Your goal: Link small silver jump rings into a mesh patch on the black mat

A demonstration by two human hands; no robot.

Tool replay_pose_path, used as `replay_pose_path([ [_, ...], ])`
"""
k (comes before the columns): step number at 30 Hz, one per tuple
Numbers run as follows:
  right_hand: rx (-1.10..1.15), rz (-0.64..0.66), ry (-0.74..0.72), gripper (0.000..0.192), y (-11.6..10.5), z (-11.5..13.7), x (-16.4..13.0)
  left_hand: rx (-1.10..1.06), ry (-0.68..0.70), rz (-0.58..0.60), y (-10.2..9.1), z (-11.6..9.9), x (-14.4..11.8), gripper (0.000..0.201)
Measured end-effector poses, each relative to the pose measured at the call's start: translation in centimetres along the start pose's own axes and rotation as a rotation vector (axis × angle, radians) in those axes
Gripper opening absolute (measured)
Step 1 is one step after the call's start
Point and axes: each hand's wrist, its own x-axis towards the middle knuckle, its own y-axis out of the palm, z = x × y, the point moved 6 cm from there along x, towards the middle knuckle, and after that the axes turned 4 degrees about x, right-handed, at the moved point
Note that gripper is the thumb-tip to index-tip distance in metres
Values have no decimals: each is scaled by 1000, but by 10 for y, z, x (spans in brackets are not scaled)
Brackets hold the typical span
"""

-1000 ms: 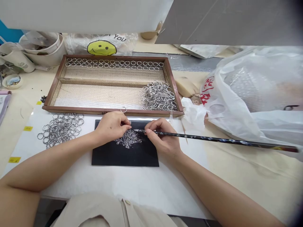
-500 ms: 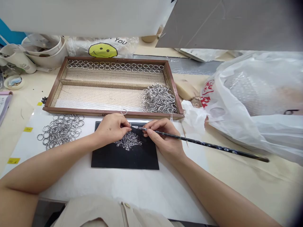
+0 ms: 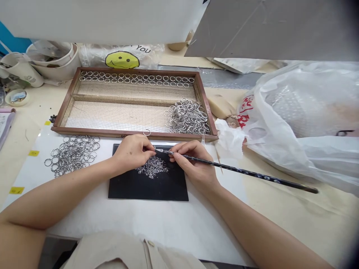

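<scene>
Hands meet over one black rectangular mat on the worktop. My left hand has its grip pinched together on one small silver ring; my right hand is clamped on one long dark thin stick, tip at the ring. One glittering heap of tiny silver pieces lies beneath. One wooden mesh tray at twelve o'clock carries two rows of rings and one ring pile; another loose ring pile lies at nine o'clock.

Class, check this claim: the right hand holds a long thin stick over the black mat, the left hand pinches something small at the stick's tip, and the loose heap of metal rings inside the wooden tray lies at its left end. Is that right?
Not quite. In the head view, the heap of rings inside the wooden tray lies at its right end, not its left. The rest stands: the right hand holds the long thin stick over the black mat, and the left hand pinches something small at its tip.
</scene>
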Motion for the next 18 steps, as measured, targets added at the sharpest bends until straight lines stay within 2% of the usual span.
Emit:
replay_pose_path([
  [18,-12,8,-5,13,1,1,0,4,-2,4,1,-1,0,10],
])
